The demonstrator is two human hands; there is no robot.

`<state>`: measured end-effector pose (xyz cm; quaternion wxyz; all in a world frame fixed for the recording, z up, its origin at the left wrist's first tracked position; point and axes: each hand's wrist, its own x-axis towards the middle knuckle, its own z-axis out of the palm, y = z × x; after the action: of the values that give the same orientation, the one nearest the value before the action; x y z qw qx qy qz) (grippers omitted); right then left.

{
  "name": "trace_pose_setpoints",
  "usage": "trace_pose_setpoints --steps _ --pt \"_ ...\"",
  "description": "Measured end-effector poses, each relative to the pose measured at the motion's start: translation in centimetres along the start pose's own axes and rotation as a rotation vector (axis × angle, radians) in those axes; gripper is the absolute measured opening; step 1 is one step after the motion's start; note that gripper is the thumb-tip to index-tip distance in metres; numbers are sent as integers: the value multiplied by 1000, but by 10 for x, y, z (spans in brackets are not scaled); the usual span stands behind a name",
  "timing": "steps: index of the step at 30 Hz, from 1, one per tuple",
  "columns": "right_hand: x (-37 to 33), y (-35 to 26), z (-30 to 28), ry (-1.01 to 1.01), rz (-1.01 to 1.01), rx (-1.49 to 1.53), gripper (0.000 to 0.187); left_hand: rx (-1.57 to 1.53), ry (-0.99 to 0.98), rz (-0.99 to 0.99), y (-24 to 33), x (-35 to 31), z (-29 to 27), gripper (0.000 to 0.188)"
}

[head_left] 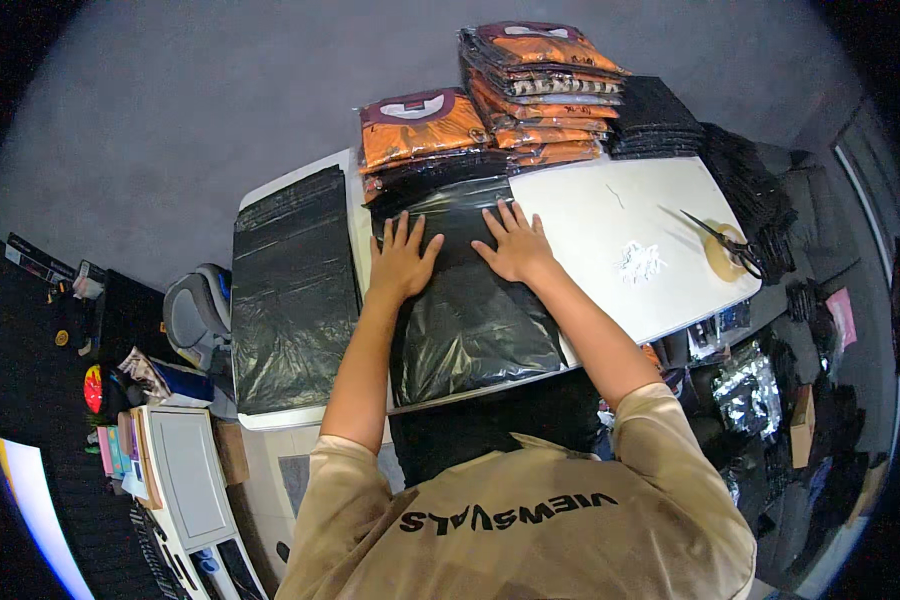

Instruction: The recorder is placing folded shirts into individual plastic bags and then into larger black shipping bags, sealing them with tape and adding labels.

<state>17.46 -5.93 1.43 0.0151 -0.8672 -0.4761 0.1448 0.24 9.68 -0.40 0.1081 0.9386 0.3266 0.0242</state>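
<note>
A black plastic bag (475, 325) lies flat before me on the white table (580, 215). Both palms rest on its upper part with fingers spread: my left hand (402, 262) near its left edge, my right hand (516, 248) toward its right. Neither hand grips anything. Just beyond my fingertips sits a low pile of orange and maroon shirts in clear plastic (420, 130). Left of the bag is a wide flat stack of black plastic sheets or bags (295, 300). Whether anything is inside the bag under my hands, I cannot tell.
A taller stack of packed orange shirts (545, 95) and black folded packets (655, 115) stand at the back. On the right lie black scissors (735, 250), a tape roll (722, 262) and small white scraps (641, 262). A chair (196, 310) and white cabinet (192, 470) stand left.
</note>
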Motion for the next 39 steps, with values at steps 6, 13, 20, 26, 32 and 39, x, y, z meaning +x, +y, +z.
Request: trace_pose_setpoints --steps 6,13,20,26,32,39 --pt "18 -16 9 128 -16 -40 83 81 39 45 21 13 3 80" --pt "32 -28 9 59 -75 -11 81 3 57 99 0 31 14 73" --pt "43 -8 6 86 -9 -18 81 -6 122 124 -27 34 10 74" --pt "43 -18 27 135 -169 6 79 -52 41 194 17 32 8 71" --pt "40 6 10 153 -53 10 80 -66 66 153 -22 28 3 69" --pt "-5 26 7 316 -181 19 76 -133 71 171 -8 -23 -20 68"
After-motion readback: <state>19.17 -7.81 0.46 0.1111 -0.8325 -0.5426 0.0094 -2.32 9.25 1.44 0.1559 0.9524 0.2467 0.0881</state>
